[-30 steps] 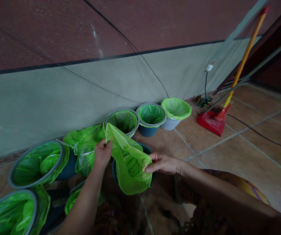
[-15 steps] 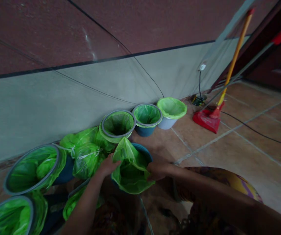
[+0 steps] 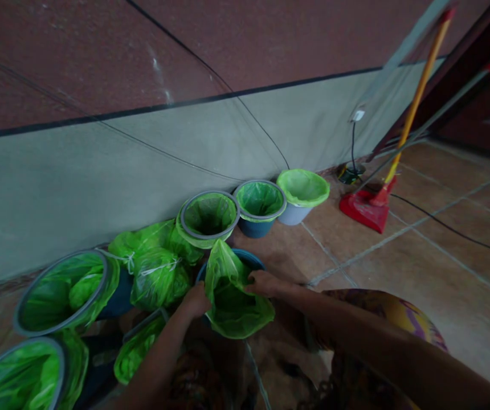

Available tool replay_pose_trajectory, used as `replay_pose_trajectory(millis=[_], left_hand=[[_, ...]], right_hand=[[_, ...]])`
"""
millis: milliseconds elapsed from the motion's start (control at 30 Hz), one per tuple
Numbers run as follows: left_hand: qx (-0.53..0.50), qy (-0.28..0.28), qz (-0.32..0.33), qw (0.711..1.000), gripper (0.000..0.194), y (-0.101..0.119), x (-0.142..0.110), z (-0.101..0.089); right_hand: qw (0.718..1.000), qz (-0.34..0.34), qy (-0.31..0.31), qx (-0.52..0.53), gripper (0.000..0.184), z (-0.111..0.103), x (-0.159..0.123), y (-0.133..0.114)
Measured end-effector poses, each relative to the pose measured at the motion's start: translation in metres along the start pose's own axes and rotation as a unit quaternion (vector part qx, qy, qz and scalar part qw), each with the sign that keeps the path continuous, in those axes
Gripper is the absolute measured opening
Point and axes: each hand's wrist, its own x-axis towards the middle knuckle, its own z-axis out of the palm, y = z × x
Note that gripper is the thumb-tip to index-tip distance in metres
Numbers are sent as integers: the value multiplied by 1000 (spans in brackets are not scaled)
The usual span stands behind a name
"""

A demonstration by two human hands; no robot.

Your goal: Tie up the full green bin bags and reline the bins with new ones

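A green plastic bag (image 3: 239,319) hangs with its mouth open over a dark blue bucket (image 3: 251,259), whose rim shows behind it. My left hand (image 3: 197,300) is closed on the bag's left edge. On the far right side, the fingers of my right hand (image 3: 262,283) pinch the bag's rim. One corner of the bag stands up in a point between the hands. Just beyond it is a bucket with a grey ring and green liner (image 3: 209,215). Tied green bags (image 3: 159,279) lie to the left of my left hand.
Along the wall stand a lined blue bucket (image 3: 256,228) and a lined pale bucket (image 3: 295,214). More lined buckets (image 3: 25,322) are at the left. A red dustpan (image 3: 367,210) with a yellow handle sits at the right, near a black cable (image 3: 437,219) on the tiles.
My right hand has shifted up and left along the bag's rim. My left hand has moved slightly down and right. The bag's mouth has changed shape, and the view has shifted a little.
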Motion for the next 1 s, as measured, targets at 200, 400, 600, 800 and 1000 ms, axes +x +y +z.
replay_pose_trajectory(millis=[200,400,600,800,1000], left_hand=[[2,103,-40,994,38,-5,3,-34],[46,153,-84,984,52,-11,-5,-67],[111,204,-27,972,54,20,-13,-53],[1,131,62,989,37,62,-1,-33],[-248,28,18,968,31,86,15,11]], right_hand=[[999,-14,42,-2,23,-7,-11,-5],[996,-29,85,-17,21,-21,-30,1],[996,-43,-4,-80,13,-8,-36,4],[995,28,92,4,19,-20,-14,11],[962,91,-10,258,13,-1,-3,16]])
